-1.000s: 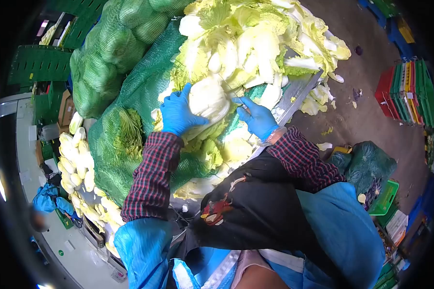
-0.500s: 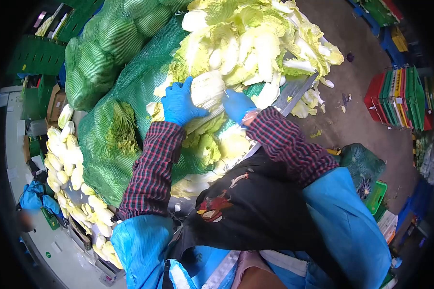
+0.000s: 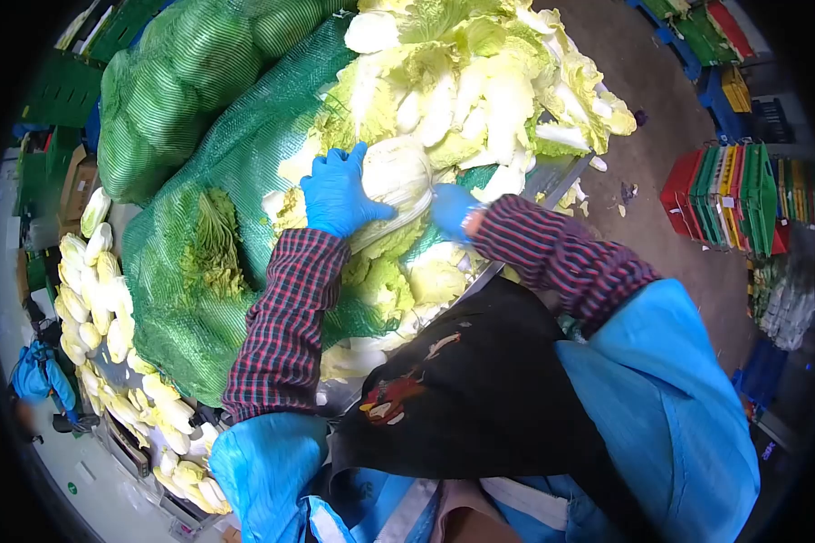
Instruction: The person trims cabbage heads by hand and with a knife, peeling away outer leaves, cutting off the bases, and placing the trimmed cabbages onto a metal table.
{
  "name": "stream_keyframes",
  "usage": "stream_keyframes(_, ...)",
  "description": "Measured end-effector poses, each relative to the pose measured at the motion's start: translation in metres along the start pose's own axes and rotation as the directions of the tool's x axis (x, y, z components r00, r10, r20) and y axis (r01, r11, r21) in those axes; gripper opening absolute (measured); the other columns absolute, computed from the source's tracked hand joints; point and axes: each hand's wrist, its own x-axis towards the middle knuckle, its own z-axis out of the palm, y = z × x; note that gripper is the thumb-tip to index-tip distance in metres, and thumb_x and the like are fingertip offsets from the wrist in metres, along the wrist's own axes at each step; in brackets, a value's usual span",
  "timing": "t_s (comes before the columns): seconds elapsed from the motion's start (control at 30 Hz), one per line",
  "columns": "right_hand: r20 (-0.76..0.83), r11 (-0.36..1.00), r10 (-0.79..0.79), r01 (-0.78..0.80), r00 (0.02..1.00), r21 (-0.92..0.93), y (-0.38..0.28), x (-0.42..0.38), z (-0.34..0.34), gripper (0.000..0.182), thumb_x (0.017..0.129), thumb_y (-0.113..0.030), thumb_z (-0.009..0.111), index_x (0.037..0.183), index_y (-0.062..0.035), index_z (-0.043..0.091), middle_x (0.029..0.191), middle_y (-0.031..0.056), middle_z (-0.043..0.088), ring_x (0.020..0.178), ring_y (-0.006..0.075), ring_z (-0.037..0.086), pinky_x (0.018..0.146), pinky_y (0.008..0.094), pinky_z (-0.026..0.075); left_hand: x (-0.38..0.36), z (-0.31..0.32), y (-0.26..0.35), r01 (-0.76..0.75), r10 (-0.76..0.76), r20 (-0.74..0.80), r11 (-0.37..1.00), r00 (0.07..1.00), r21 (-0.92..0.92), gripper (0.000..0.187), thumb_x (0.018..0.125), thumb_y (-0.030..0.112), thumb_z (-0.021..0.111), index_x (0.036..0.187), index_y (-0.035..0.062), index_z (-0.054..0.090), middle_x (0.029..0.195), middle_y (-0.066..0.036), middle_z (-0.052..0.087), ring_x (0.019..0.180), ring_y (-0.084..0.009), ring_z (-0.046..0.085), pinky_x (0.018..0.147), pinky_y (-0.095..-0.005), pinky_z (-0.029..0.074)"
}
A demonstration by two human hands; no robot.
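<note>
A pale napa cabbage (image 3: 398,176) lies on its side among loose leaves, its white base up and to the right. My left hand (image 3: 342,195), in a blue glove, grips it from the left, thumb across the near side and fingers over the far side. Close to its right side is my right hand (image 3: 453,210), also blue-gloved, curled and blurred by motion. Whatever its fingers hold cannot be made out. Loose cabbage leaves (image 3: 484,86) are heaped beyond both hands. Green netting (image 3: 272,136) spreads beneath and left of the cabbage.
A full green net sack (image 3: 177,100) stands at the upper left. Trimmed cabbages (image 3: 91,294) are piled at the left. A metal table edge (image 3: 561,179) runs along the right. Stacked colored crates (image 3: 720,195) stand on the floor, and another person (image 3: 41,376) is at far left.
My right hand has shifted slightly right and down, away from the cabbage's base. My left hand keeps its grip on the cabbage. The view has turned a little.
</note>
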Motion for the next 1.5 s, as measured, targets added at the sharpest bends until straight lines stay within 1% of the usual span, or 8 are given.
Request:
stream_keyframes(0.23, 0.151, 0.790, 0.467, -0.488, 0.871, 0.370, -0.022, 0.000, -0.034, 0.016, 0.075, -0.020, 0.063, 0.077, -0.0053, 0.069, 0.075, 0.0151, 0.065, 0.074, 0.0335, 0.064, 0.066, 0.0414, 0.052, 0.009, 0.003, -0.013, -0.020, 0.020, 0.009, 0.999, 1.000, -0.035, 0.105, 0.046, 0.053, 0.083, 0.136, 0.0132, 0.046, 0.113, -0.015, 0.055, 0.106, -0.0324, 0.052, 0.083, -0.0499, 0.045)
stream_keyframes(0.43, 0.355, 0.652, 0.237, -0.419, 0.904, 0.632, -0.027, -0.006, -0.045, 0.023, 0.082, -0.019, 0.061, 0.092, 0.0014, 0.063, 0.079, 0.0202, 0.065, 0.071, 0.0350, 0.065, 0.064, 0.0419, 0.052, 0.021, -0.002, -0.028, -0.100, 0.102, 0.020, 0.989, 0.995, -0.105, 0.106, 0.047, 0.053, 0.083, 0.136, 0.0105, 0.047, 0.112, -0.017, 0.055, 0.105, -0.0333, 0.053, 0.086, -0.0475, 0.045)
stream_keyframes(0.63, 0.242, 0.978, -0.042, 0.090, 0.969, -0.188, -0.019, 0.009, 0.001, 0.014, 0.080, -0.014, 0.059, 0.076, -0.0060, 0.070, 0.068, 0.0121, 0.062, 0.063, 0.0272, 0.062, 0.058, 0.0395, 0.050, 0.020, 0.004, -0.029, -0.075, 0.076, 0.011, 0.994, 0.997, -0.075, 0.107, 0.047, 0.053, 0.083, 0.138, 0.0093, 0.045, 0.113, -0.019, 0.054, 0.104, -0.0342, 0.053, 0.087, -0.0456, 0.046)
stream_keyframes(0.7, 0.504, 0.230, 0.468, -0.650, 0.726, 0.724, -0.039, 0.004, -0.039, 0.015, 0.083, -0.011, 0.058, 0.083, -0.0022, 0.070, 0.071, 0.0132, 0.062, 0.060, 0.0255, 0.062, 0.054, 0.0369, 0.050, 0.018, 0.006, -0.037, -0.123, 0.123, -0.012, 0.976, 0.992, -0.177, 0.108, 0.047, 0.052, 0.083, 0.138, 0.0081, 0.044, 0.113, -0.020, 0.054, 0.105, -0.0352, 0.052, 0.087, -0.0445, 0.046)
stream_keyframes(0.77, 0.257, 0.587, 0.292, -0.385, 0.921, 0.712, -0.026, 0.005, -0.009, 0.014, 0.083, -0.007, 0.059, 0.092, 0.0022, 0.064, 0.074, 0.0149, 0.062, 0.058, 0.0234, 0.061, 0.052, 0.0344, 0.049, 0.003, 0.007, -0.036, -0.122, 0.113, -0.048, 0.961, 0.992, -0.248, 0.109, 0.047, 0.050, 0.083, 0.139, 0.0067, 0.043, 0.114, -0.021, 0.053, 0.106, -0.0355, 0.051, 0.088, -0.0437, 0.045)
stream_keyframes(0.87, 0.303, 0.102, 0.459, -0.389, 0.835, 0.916, -0.055, 0.003, -0.056, 0.029, 0.079, 0.003, 0.059, 0.108, 0.0067, 0.056, 0.078, 0.0163, 0.063, 0.064, 0.0227, 0.064, 0.053, 0.0340, 0.051, -0.043, 0.011, -0.029, -0.133, 0.058, -0.304, 0.963, 0.951, -0.235, 0.110, 0.048, 0.050, 0.084, 0.139, 0.0041, 0.042, 0.115, -0.022, 0.050, 0.108, -0.0365, 0.048, 0.097, -0.0436, 0.039)
stream_keyframes(1.1, -0.209, 0.936, 0.212, -0.138, 0.955, 0.323, -0.062, 0.009, -0.176, 0.022, 0.078, -0.017, 0.062, 0.098, -0.0060, 0.065, 0.079, 0.0206, 0.064, 0.076, 0.0407, 0.062, 0.069, 0.0486, 0.049, -0.109, -0.016, -0.011, -0.183, -0.363, -0.459, 0.588, 0.811, -0.788, 0.092, 0.059, 0.034, 0.086, 0.130, -0.0028, 0.041, 0.123, -0.017, 0.045, 0.119, -0.0301, 0.044, 0.106, -0.0393, 0.034)
stream_keyframes(1.5, 0.161, 0.617, 0.263, -0.293, 0.951, 0.731, -0.038, 0.067, -0.179, 0.015, 0.078, -0.014, 0.061, 0.087, -0.0019, 0.062, 0.072, 0.0166, 0.064, 0.059, 0.0277, 0.064, 0.054, 0.0382, 0.051, -0.111, 0.037, -0.017, -0.229, -0.433, -0.382, 0.364, 0.816, -0.903, 0.101, 0.058, 0.024, 0.085, 0.140, 0.0003, 0.031, 0.132, -0.018, 0.037, 0.127, -0.0313, 0.037, 0.112, -0.0403, 0.027)
